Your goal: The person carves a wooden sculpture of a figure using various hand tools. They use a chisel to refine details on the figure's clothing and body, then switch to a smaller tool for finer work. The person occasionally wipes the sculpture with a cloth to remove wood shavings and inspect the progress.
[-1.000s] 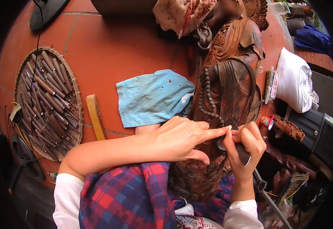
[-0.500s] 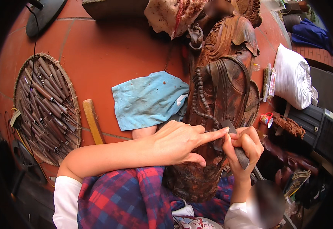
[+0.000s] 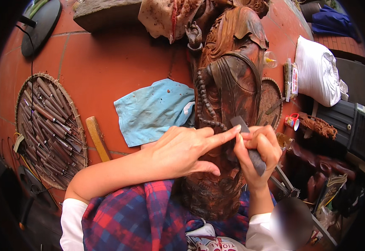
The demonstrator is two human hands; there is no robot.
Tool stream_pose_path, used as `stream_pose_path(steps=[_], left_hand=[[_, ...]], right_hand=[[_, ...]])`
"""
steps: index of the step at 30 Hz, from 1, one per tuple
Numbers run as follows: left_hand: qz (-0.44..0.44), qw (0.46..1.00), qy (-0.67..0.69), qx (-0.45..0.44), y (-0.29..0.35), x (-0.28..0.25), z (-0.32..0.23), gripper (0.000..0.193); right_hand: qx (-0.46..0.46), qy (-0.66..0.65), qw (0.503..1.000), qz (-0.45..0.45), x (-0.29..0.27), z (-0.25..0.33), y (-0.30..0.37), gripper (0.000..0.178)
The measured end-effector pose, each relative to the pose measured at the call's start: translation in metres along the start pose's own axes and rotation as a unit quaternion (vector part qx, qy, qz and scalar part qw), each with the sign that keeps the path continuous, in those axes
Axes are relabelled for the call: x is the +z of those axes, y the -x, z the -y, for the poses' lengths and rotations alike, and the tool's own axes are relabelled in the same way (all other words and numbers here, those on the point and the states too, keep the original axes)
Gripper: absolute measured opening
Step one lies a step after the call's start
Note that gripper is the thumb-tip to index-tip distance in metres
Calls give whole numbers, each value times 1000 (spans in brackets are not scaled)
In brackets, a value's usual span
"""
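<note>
In my right hand (image 3: 262, 147) I grip a flat grey stone bar (image 3: 257, 162), like a whetstone, with fingers and thumb closed round its middle. My left hand (image 3: 178, 148) is open, its index finger stretched out so the tip touches the bar's upper end and its thumb apart. Under both hands lies a dark reddish-brown carved wooden statue (image 3: 234, 98), with draped robes and a carved bead string (image 3: 203, 94). The statue's lower end rests by my lap, over a plaid cloth (image 3: 126, 209). Whether a small blade is between the fingers and the bar is hidden.
Left, a round woven tray (image 3: 82, 125) holds several carving chisels (image 3: 50, 113). A wooden mallet handle (image 3: 98, 138) and a light blue cloth (image 3: 153, 108) lie on the tiles. Right stand a white sack (image 3: 316, 71), a mug (image 3: 292, 121) and a second woven tray (image 3: 270, 98).
The whole view has shifted, so the statue and both hands appear slightly further left. My grip on the stone bar and my left finger's contact stay nearly the same.
</note>
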State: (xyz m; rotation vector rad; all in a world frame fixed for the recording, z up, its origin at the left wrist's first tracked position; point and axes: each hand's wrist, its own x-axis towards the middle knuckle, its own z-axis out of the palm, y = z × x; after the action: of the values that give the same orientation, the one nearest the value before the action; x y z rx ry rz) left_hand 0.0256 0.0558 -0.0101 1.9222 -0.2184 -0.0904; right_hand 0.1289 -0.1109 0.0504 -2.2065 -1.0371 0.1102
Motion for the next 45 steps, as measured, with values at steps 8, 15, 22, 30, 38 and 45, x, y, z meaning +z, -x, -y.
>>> stream_pose_path(steps=[8, 15, 22, 30, 38, 45], left_hand=[[12, 1000, -13, 1, 1, 0, -2, 87], [136, 987, 76, 40, 16, -11, -12, 82], [220, 971, 89, -31, 30, -4, -4, 75], [170, 979, 103, -47, 19, 5, -10, 85], [98, 989, 108, -33, 4, 14, -11, 91], [132, 981, 133, -48, 6, 15, -8, 92]], right_hand=[[14, -16, 1000, 22, -5, 3, 2, 20], [81, -210, 971, -81, -43, 7, 33, 26], [243, -418, 874, -43, -42, -18, 39, 19], [238, -346, 905, -65, -24, -26, 32, 18], [49, -102, 994, -3, -9, -15, 22, 20], [98, -62, 993, 28, -16, -3, 27, 14]])
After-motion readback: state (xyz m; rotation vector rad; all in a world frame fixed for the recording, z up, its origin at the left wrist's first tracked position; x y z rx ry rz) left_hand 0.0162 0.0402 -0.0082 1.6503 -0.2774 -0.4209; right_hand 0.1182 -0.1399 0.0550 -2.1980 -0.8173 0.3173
